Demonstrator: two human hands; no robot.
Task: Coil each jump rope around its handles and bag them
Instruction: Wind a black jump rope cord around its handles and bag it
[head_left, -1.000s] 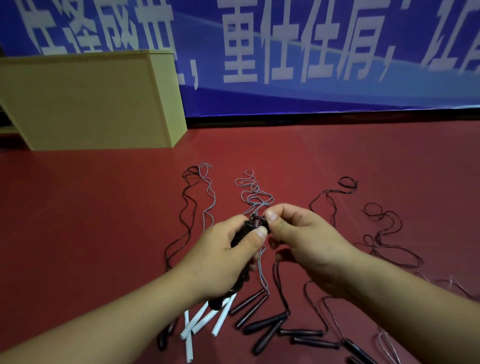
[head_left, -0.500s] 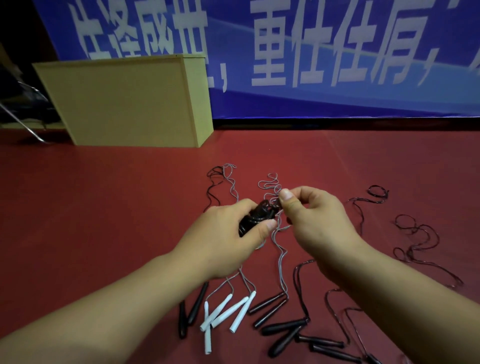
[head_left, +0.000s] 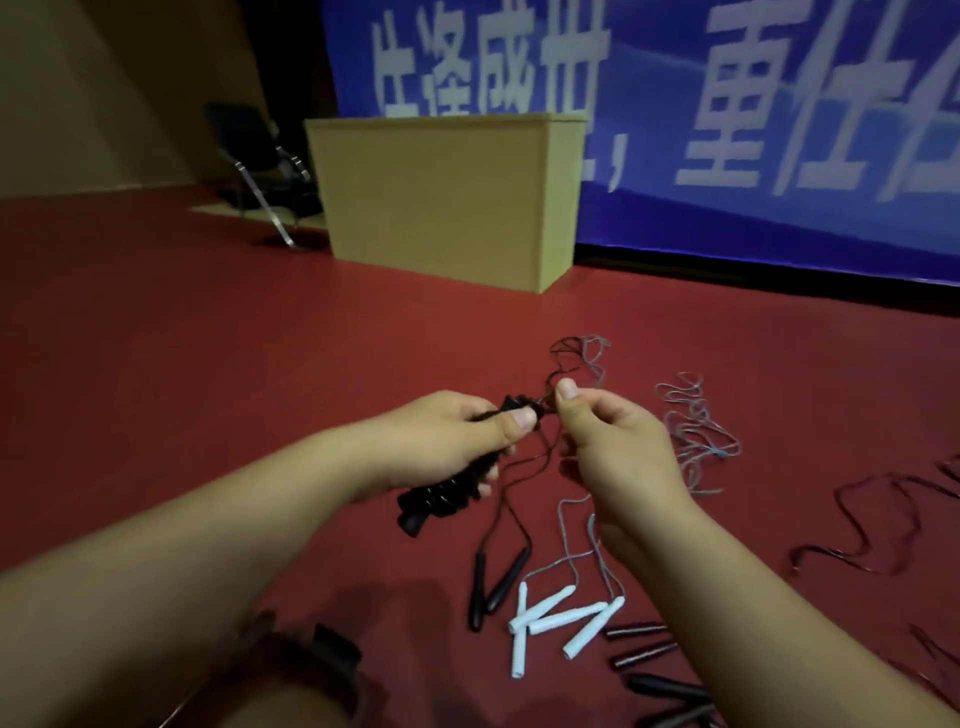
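Note:
My left hand (head_left: 457, 441) grips a pair of black jump rope handles (head_left: 441, 501) with dark cord coiled round them. My right hand (head_left: 613, 447) pinches the end of that cord at the top of the bundle, beside my left thumb. On the red floor below lie two black handles (head_left: 493, 582) with a dark cord, several white handles (head_left: 561, 618) with a grey cord (head_left: 696, 431), and more dark handles (head_left: 654, 660) at the lower right. No bag is in view.
A tan wooden box (head_left: 441, 197) stands on the red floor (head_left: 208, 364) behind the ropes. A folding chair (head_left: 265, 171) sits at the back left. A blue banner (head_left: 753, 119) covers the back wall. Loose dark cords (head_left: 883, 519) trail at the right.
The view has swung to the left, so the ropes and box sit further right. My hands stay together on the black bundle, my right hand now pinching the cord end at its top.

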